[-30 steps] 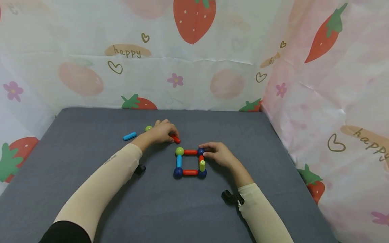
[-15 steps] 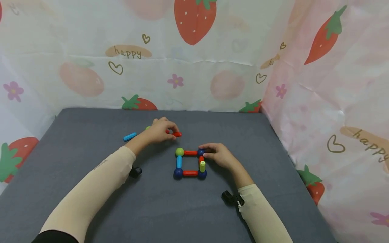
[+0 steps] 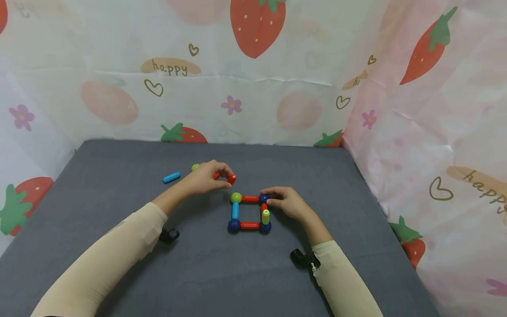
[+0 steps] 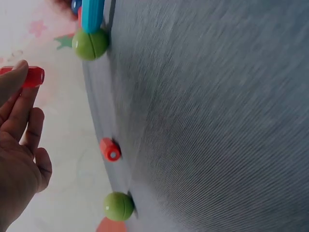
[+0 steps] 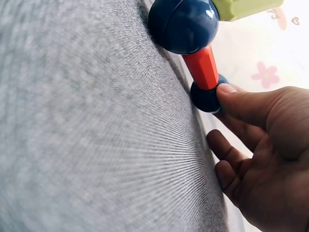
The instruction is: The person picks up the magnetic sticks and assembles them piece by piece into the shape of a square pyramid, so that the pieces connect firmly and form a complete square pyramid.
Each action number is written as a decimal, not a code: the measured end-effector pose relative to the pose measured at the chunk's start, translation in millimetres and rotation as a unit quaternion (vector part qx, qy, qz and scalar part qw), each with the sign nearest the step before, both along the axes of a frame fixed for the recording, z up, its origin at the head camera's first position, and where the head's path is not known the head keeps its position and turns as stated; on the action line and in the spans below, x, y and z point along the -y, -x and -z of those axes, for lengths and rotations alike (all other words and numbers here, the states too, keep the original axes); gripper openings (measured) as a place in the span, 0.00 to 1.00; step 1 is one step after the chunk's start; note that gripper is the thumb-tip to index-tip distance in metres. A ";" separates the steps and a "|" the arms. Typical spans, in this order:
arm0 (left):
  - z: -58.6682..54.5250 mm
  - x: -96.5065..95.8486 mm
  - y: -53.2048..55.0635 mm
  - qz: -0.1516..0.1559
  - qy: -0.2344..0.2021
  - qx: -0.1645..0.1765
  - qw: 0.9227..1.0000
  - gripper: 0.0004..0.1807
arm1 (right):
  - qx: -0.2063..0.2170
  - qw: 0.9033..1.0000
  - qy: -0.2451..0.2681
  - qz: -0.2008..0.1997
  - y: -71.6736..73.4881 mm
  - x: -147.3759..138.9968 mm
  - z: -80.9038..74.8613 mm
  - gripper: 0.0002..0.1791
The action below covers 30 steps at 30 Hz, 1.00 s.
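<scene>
My left hand [image 3: 207,177] pinches a red magnetic rod [image 4: 35,76] between thumb and fingers, raised off the table. Beyond it, a second red rod [image 4: 110,150] lies loose on the cloth. The thumb and a finger of my right hand [image 3: 288,202] hold a dark blue ball [image 5: 205,98], the far right corner of a flat square. That square has a green ball [image 3: 236,197] at far left and dark blue balls [image 3: 234,226] at both near corners. Red rods [image 3: 250,226] form three sides and a light-blue rod [image 3: 235,211] the left one. From the near right ball rises a yellow-green rod [image 3: 266,216].
A loose light-blue rod [image 3: 171,178] lies left of my left forearm. Just behind that wrist sits a loose green ball [image 3: 195,167], partly hidden. Grey cloth [image 3: 253,273] covers the table, and a strawberry-print curtain [image 3: 253,105] hangs at its back and sides.
My left hand has lifted the red rod and turned it from lying sideways to tilted, while the left forearm swung outward. The right hand and the square stay put.
</scene>
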<state>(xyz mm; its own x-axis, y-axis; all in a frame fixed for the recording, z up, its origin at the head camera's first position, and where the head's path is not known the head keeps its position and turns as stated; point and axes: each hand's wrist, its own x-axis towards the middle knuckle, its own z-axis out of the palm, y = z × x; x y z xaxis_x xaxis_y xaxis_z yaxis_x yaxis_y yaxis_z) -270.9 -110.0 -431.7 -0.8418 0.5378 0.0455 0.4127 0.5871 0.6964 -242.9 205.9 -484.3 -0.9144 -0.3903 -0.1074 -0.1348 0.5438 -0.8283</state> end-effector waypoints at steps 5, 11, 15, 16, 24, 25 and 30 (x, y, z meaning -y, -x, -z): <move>5.3 -3.5 -13.6 0.015 -0.024 0.024 0.999 0.13 | 0.002 1.000 0.006 0.003 -0.6 -0.7 -1.0 0.17; 9.6 -6.7 -31.8 0.034 -0.048 0.055 0.997 0.14 | 0.002 1.000 0.006 0.000 -0.3 -1.3 0.1 0.18; 11.7 -7.3 -43.3 0.052 -0.061 0.075 0.994 0.14 | 0.004 1.000 0.010 0.000 0.2 -0.8 0.7 0.18; 12.4 -7.4 -45.5 0.055 -0.063 0.080 0.993 0.14 | 0.006 1.000 0.012 0.000 0.2 -0.6 0.6 0.18; 18.7 -7.2 -56.9 0.068 -0.050 0.096 0.992 0.15 | 0.013 1.000 0.020 0.003 0.1 -0.5 -0.1 0.18; 19.7 -7.2 -57.8 0.068 -0.046 0.096 0.992 0.15 | 0.012 1.000 0.019 0.003 0.2 -0.5 0.2 0.18; 26.4 -7.9 -60.2 0.075 -0.036 0.111 0.990 0.14 | 0.010 1.000 0.014 0.004 0.6 -1.1 2.3 0.17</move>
